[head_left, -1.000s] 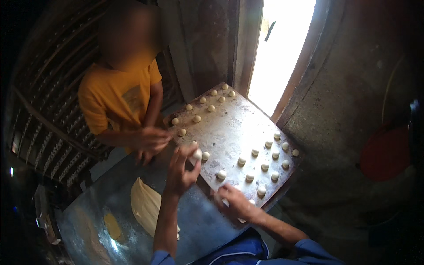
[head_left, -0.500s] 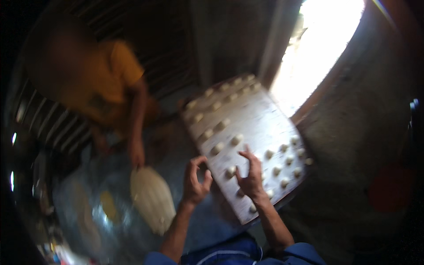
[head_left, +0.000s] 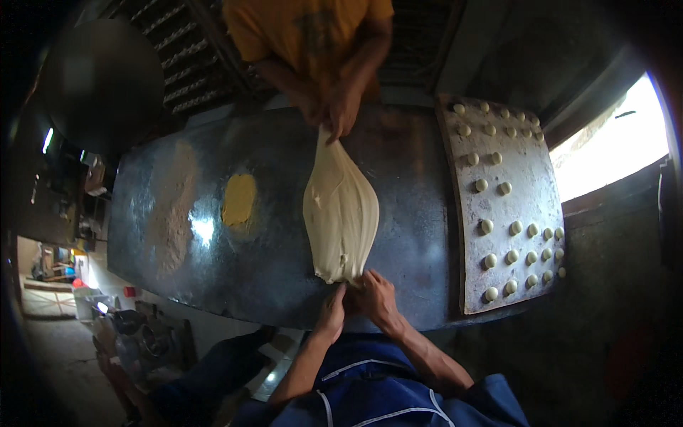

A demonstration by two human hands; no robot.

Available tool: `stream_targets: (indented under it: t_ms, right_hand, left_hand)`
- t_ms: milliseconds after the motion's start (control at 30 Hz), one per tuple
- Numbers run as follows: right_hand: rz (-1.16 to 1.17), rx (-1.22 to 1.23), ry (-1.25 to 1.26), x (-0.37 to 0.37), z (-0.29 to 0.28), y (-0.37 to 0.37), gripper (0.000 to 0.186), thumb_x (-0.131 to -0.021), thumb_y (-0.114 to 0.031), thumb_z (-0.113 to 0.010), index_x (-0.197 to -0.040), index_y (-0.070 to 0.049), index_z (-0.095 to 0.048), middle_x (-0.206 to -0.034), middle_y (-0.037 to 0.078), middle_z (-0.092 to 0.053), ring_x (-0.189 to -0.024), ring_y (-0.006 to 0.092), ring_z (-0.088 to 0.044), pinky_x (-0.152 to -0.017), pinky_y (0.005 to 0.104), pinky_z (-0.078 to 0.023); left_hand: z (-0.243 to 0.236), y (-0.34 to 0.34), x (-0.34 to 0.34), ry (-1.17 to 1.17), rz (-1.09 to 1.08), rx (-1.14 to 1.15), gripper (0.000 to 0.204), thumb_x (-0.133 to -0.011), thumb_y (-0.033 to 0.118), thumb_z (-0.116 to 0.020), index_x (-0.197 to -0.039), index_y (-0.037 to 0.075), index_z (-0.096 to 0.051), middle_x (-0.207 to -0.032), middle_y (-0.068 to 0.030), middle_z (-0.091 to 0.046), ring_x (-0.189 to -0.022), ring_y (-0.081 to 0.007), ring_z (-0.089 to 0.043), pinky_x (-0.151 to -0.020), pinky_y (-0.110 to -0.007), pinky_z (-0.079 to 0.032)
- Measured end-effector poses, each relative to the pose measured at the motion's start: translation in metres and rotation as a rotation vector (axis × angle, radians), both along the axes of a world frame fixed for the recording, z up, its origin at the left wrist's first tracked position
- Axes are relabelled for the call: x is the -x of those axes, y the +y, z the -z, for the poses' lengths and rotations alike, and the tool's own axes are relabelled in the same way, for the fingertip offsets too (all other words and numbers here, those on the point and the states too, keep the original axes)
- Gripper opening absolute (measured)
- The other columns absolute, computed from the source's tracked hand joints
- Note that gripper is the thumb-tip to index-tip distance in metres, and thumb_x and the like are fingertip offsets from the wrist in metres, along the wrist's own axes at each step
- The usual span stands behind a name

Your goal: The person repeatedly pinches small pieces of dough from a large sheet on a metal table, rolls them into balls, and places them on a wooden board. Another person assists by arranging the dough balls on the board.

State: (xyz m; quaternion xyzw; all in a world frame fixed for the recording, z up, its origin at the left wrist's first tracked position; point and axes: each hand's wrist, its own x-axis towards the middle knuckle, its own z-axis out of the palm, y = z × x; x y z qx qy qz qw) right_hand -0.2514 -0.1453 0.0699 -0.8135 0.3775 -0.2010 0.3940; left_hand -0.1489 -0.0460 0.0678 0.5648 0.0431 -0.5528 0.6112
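A long sheet of pale, stretchy dough [head_left: 341, 203] stretches across the middle of the dark metal table [head_left: 413, 235], narrowing at the far end, where a co-worker's hands [head_left: 341, 107] grip it. At the near end, my left hand [head_left: 332, 313] and my right hand [head_left: 378, 299] are closed on the dough's edge, side by side, the fingertips partly hidden. A patch of yellow dough or paste [head_left: 238, 199] lies left of the sheet, beside a streak of flour [head_left: 171, 235].
A board [head_left: 516, 203] carrying several round dough balls [head_left: 486, 226] covers the table's right end, beside a bright opening [head_left: 612, 135]. A person in an orange T-shirt [head_left: 306, 35] stands opposite. Another person's arm [head_left: 124, 381], among pots [head_left: 153, 338], shows at lower left.
My hands have left the board of dough balls and now hold the dough sheet. The co-worker has taken its far end. My view has turned left, so the board now sits at right.
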Motion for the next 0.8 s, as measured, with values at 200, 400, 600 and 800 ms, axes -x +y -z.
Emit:
stream_targets:
  t_ms: [200,400,600,800]
  right_hand:
    - [0.224,0.138,0.014,0.034,-0.089,0.032,0.021,-0.099,-0.019,-0.066,-0.108,0.0,-0.066,-0.096,0.017,-0.07,-0.089,0.0288,-0.072,-0.071,0.041,-0.06]
    - [-0.029,-1.259,-0.25,0.018,-0.003,0.017,0.051,-0.111,-0.044,-0.045,-0.097,0.001,-0.065,-0.079,0.008,-0.067,-0.062,0.0227,-0.065,-0.06,0.038,-0.052]
    - [-0.011,0.003,0.248,0.024,-0.054,0.063,0.02,-0.1,-0.015,-0.06,-0.086,-0.001,-0.063,-0.076,0.021,-0.066,-0.067,0.0443,-0.062,-0.06,0.048,-0.05]
    - [-0.736,-0.718,-0.26,0.042,-0.157,0.048,0.02,-0.1,-0.018,-0.063,-0.108,-0.001,-0.068,-0.095,0.015,-0.07,-0.097,0.0314,-0.07,-0.087,0.0402,-0.055]
  left_hand:
    - [-0.025,0.002,-0.01,0.092,0.255,0.168,0.032,-0.112,0.032,-0.046,-0.109,0.004,-0.062,-0.092,-0.008,-0.066,-0.083,-0.0178,-0.067,-0.078,-0.036,-0.058]
    - [-0.016,0.03,-0.039,0.175,0.773,0.116,0.059,-0.11,0.055,-0.034,-0.122,0.003,-0.06,-0.096,-0.0113,-0.07,-0.088,-0.0215,-0.072,-0.09,-0.04,-0.058]
    - [0.026,-0.023,-0.026,0.697,0.283,0.258,0.043,-0.111,0.044,-0.039,-0.102,0.007,-0.06,-0.068,-0.0008,-0.054,-0.055,-0.0135,-0.052,-0.093,-0.036,-0.055]
    - [-0.003,-0.019,-0.024,0.68,0.206,0.171,0.025,-0.108,0.031,-0.045,-0.1,0.01,-0.057,-0.067,0.0032,-0.044,-0.05,-0.0083,-0.034,-0.069,-0.036,-0.051]
